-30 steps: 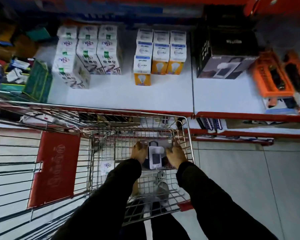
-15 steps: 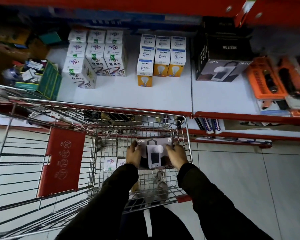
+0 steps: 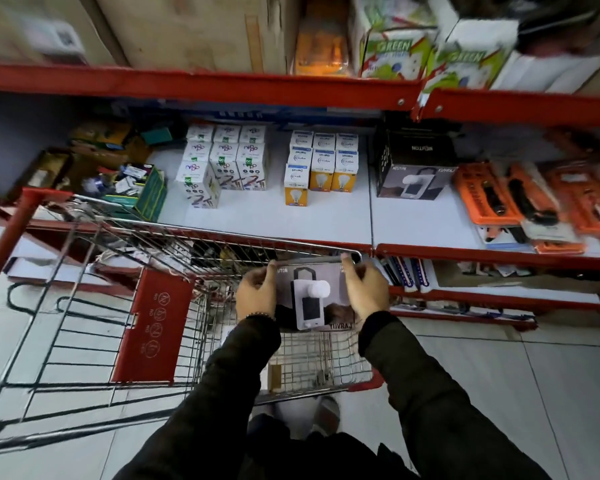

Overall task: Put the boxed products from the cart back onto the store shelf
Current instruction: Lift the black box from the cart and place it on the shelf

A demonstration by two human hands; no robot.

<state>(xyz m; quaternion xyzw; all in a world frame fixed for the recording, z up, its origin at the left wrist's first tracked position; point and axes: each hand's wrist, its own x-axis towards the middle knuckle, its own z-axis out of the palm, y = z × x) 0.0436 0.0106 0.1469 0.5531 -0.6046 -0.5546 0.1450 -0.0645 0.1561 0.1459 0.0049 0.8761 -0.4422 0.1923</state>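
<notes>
I hold a dark lantern box (image 3: pixel 312 296) with a white lamp printed on top, raised to the height of the cart's far rim. My left hand (image 3: pixel 257 294) grips its left side and my right hand (image 3: pixel 366 292) its right side. The wire cart (image 3: pixel 174 244) stands below and to the left of the box. On the white store shelf (image 3: pixel 413 223) behind the cart sits a matching lantern box (image 3: pixel 414 171), with bare shelf in front of it.
White bulb boxes (image 3: pixel 222 164) and yellow-white bulb boxes (image 3: pixel 321 166) stand in rows left of the lantern box. Orange tool packs (image 3: pixel 520 199) lie at the right. A red upper shelf (image 3: pixel 201 84) overhangs. A red child-seat flap (image 3: pixel 153 323) hangs in the cart.
Both hands have lifted the lantern box up out of the cart basket to rim height. My view has tilted up, so an upper shelf now shows.
</notes>
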